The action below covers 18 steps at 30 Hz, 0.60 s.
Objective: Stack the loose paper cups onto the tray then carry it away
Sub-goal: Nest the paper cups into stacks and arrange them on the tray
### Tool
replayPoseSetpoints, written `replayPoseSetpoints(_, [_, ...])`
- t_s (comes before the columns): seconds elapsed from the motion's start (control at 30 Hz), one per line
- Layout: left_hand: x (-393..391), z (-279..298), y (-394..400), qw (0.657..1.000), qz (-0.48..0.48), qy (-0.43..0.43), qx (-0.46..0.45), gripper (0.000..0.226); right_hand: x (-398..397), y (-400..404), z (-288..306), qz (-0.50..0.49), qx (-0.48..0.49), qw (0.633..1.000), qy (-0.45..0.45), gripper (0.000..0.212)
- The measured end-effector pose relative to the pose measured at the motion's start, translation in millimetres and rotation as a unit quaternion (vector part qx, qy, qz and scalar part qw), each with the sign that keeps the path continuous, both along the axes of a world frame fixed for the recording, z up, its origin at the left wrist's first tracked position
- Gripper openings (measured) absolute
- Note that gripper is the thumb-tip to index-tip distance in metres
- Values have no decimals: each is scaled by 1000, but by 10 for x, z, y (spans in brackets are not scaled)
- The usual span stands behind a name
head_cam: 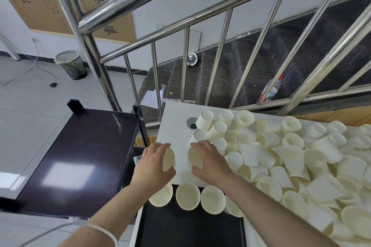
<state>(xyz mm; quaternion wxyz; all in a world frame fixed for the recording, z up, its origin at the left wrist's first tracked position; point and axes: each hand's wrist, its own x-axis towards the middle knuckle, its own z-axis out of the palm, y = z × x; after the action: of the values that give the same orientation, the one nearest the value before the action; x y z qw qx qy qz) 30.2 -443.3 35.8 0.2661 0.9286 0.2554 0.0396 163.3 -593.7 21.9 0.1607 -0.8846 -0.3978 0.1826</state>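
A steel stair railing (180,24) with slanted bars crosses the top of the view, with dark stair steps (251,70) behind it. Below it lies a white worktop (174,126), its right part buried under a large heap of loose paper cups (301,156) lying on their sides and at all angles. To the left of the worktop stands a dark glossy cart (80,156), its flat top level with the worktop's edge. At the near edge of the worktop sits a black tray (190,228), and along its far rim a row of upright cups (188,198) stands mouth up, side by side. A mesh waste bin (72,65) stands on the tiled floor at the far left, well apart from the rest. Above the worktop's bare left part, the left hand (152,166) curls its grip round a single cup (168,159) held on its side, mouth turned to the right. Just beside it, the right hand (208,160) curls its grip round a second cup (195,157), mouth turned to the left, so the two mouths face each other with a small gap between them. A white band (104,232) circles the left wrist.
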Motion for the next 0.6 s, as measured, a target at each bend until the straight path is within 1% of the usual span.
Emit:
replayPoseSetpoints(0.13, [-178, 105, 25, 1000, -3, -25, 1, 68, -153, -120, 232, 13, 73, 997, -4, 69])
replayPoseSetpoints(0.23, [-308, 169, 7, 999, -19, -32, 14, 68, -298, -227, 354, 32, 94, 995, -11, 68])
replayPoseSetpoints(0.4, [-447, 169, -37, 999, -40, -18, 7, 70, -534, -352, 404, 67, 62, 996, 12, 67])
replayPoseSetpoints(0.6, [-486, 89, -39, 996, -77, 35, -7, 74, -625, -328, 299, 83, 1, 996, 17, 69])
